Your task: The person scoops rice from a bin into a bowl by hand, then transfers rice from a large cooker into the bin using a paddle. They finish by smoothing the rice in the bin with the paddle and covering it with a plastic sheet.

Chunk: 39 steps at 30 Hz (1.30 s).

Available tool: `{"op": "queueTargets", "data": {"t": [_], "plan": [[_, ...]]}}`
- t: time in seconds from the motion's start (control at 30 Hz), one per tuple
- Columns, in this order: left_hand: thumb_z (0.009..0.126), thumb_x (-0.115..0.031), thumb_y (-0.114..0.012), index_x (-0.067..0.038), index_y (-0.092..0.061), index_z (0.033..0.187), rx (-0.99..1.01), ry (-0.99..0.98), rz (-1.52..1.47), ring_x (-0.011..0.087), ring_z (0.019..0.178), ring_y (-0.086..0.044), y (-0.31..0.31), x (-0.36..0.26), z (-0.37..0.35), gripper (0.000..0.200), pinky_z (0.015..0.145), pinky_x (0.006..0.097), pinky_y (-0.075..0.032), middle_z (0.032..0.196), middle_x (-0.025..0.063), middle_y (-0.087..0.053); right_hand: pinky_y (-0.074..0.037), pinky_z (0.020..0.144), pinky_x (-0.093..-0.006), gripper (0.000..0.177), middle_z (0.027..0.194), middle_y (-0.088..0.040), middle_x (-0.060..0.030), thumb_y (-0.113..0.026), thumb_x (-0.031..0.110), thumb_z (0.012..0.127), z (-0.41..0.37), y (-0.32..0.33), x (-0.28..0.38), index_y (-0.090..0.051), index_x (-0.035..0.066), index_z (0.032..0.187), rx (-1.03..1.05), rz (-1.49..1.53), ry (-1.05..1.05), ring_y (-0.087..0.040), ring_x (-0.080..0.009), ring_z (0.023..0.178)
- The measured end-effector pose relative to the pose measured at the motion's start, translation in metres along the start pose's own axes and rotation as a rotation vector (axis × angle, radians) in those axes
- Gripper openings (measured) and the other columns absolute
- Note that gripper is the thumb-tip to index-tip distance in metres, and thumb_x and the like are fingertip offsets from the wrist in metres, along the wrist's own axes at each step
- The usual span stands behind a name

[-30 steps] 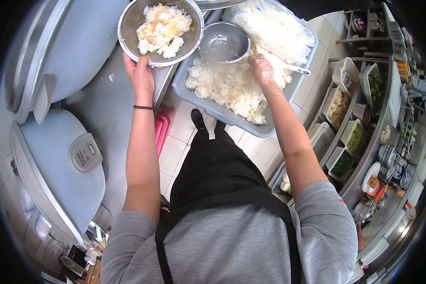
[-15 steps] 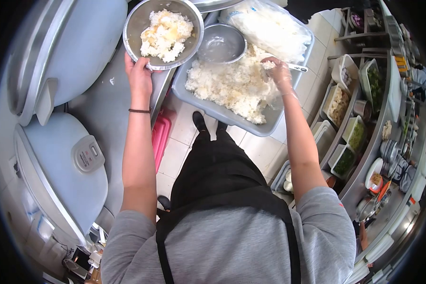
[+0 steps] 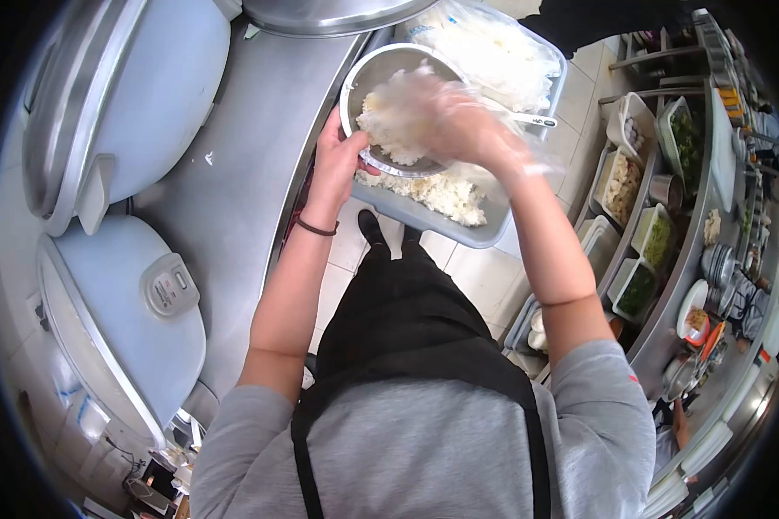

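Metal bowl (image 3: 379, 73), left hand (image 3: 342, 153) at rim (image 3: 344, 102) — right (image 3: 469, 125) above

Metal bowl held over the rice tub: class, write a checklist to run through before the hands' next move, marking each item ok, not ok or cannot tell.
1. Left hand grips the bowl at its rim: ok.
2. Bowl is above the tub, to catch spills: ok.
3. Right hand, in a clear plastic glove, has let go of any rice: cannot tell, motion blur.
4. Right hand is clear of the bowl: not ok, it is over it.
5. Loose rice remains in the tub: ok.
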<state>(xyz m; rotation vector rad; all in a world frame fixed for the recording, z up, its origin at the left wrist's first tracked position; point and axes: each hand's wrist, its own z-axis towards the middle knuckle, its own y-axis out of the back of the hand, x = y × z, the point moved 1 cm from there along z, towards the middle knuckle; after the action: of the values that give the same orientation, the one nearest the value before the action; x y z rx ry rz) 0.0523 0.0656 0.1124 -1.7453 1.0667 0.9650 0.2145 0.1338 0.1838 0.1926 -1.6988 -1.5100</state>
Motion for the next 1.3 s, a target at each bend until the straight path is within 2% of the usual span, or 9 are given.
{"op": "queueTargets", "data": {"t": [0.13, 0.27, 0.47, 0.67, 0.83, 0.9, 1.0, 1.17, 1.3], "plan": [[0.073, 0.003, -0.045, -0.004, -0.043, 0.119, -0.038, 0.004, -0.016, 0.0138, 0.058, -0.059, 0.019, -0.017, -0.001, 0.046, 0.039, 0.0240, -0.049, 0.090, 0.0085, -0.060, -0.046, 0.083, -0.0339, 0.039, 0.104, -0.061, -0.0109, -0.057, 0.018, 0.079, 0.011, 0.023, -0.022, -0.054, 0.012, 0.117, -0.101, 0.199, 0.153, -0.060, -0.0251, 0.093], [0.074, 0.000, -0.046, -0.005, -0.044, 0.117, -0.096, -0.151, -0.081, 0.0143, 0.062, -0.060, 0.071, -0.032, 0.003, 0.043, 0.039, 0.0234, -0.049, 0.092, 0.0085, -0.060, -0.050, 0.076, -0.0300, 0.028, 0.094, -0.066, -0.0081, -0.060, 0.024, 0.083, -0.006, 0.034, -0.060, -0.064, 0.004, 0.103, 0.029, 0.412, -0.369, -0.062, -0.0170, 0.083], [0.076, 0.003, -0.043, -0.006, -0.041, 0.118, -0.230, -0.298, -0.163, 0.0175, 0.073, -0.057, 0.104, -0.017, 0.017, 0.043, 0.046, 0.0272, -0.048, 0.103, 0.0097, -0.055, -0.046, 0.085, -0.0355, 0.027, 0.097, -0.064, -0.0108, -0.061, 0.015, 0.076, -0.016, -0.148, -0.044, -0.064, 0.012, 0.103, 0.640, 0.028, -0.120, -0.060, -0.0257, 0.093], [0.075, 0.006, -0.043, -0.005, -0.040, 0.119, -0.296, -0.432, -0.195, 0.0175, 0.085, -0.056, 0.098, 0.000, 0.018, 0.045, 0.055, 0.0285, -0.050, 0.110, 0.0089, -0.052, -0.042, 0.089, -0.0363, 0.031, 0.108, -0.057, -0.0182, -0.042, 0.015, 0.083, -0.001, -0.285, -0.037, -0.057, 0.002, 0.107, 0.620, -0.152, -0.039, -0.054, -0.0275, 0.103], [0.074, 0.008, -0.044, -0.004, -0.042, 0.118, -0.364, -0.501, -0.212, 0.0169, 0.096, -0.053, 0.099, 0.003, 0.022, 0.046, 0.078, 0.0283, -0.046, 0.111, 0.0079, -0.052, -0.040, 0.091, -0.0384, 0.037, 0.111, -0.055, -0.0135, -0.044, 0.016, 0.082, -0.057, -0.220, -0.048, -0.049, 0.004, 0.117, 0.529, -0.668, 0.207, -0.053, -0.0258, 0.103], [0.073, 0.008, -0.044, -0.004, -0.042, 0.118, -0.357, -0.483, -0.231, 0.0166, 0.098, -0.052, 0.101, 0.006, 0.018, 0.046, 0.084, 0.0282, -0.043, 0.111, 0.0077, -0.052, -0.039, 0.091, -0.0381, 0.039, 0.108, -0.056, -0.0133, -0.046, 0.017, 0.080, -0.126, -0.309, -0.134, -0.049, 0.001, 0.115, 0.540, -0.665, 0.003, -0.053, -0.0250, 0.102], [0.073, 0.008, -0.045, -0.004, -0.042, 0.117, -0.349, -0.478, -0.216, 0.0166, 0.095, -0.053, 0.105, 0.007, 0.023, 0.045, 0.077, 0.0282, -0.047, 0.109, 0.0076, -0.052, -0.044, 0.086, -0.0380, 0.033, 0.098, -0.060, -0.0169, -0.048, 0.011, 0.077, -0.129, -0.213, -0.132, -0.055, 0.000, 0.108, 0.449, -0.268, 0.122, -0.057, -0.0279, 0.094], [0.071, 0.009, -0.046, -0.002, -0.041, 0.119, -0.327, -0.466, -0.276, 0.0125, 0.093, -0.053, 0.101, 0.005, 0.022, 0.049, 0.075, 0.0235, -0.044, 0.110, 0.0063, -0.052, -0.048, 0.073, -0.0394, 0.031, 0.082, -0.062, -0.0205, -0.049, -0.001, 0.074, -0.091, -0.150, -0.113, -0.063, 0.009, 0.099, 0.456, 0.021, -0.358, -0.061, -0.0349, 0.079], [0.071, 0.010, -0.046, -0.002, -0.041, 0.119, -0.318, -0.473, -0.263, 0.0136, 0.097, -0.052, 0.104, 0.008, 0.023, 0.050, 0.079, 0.0252, -0.044, 0.111, 0.0069, -0.051, -0.047, 0.073, -0.0410, 0.025, 0.083, -0.062, -0.0197, -0.054, 0.017, 0.082, -0.070, -0.135, -0.101, -0.061, 0.011, 0.105, 0.359, 0.216, -0.414, -0.060, -0.0352, 0.079]]}}
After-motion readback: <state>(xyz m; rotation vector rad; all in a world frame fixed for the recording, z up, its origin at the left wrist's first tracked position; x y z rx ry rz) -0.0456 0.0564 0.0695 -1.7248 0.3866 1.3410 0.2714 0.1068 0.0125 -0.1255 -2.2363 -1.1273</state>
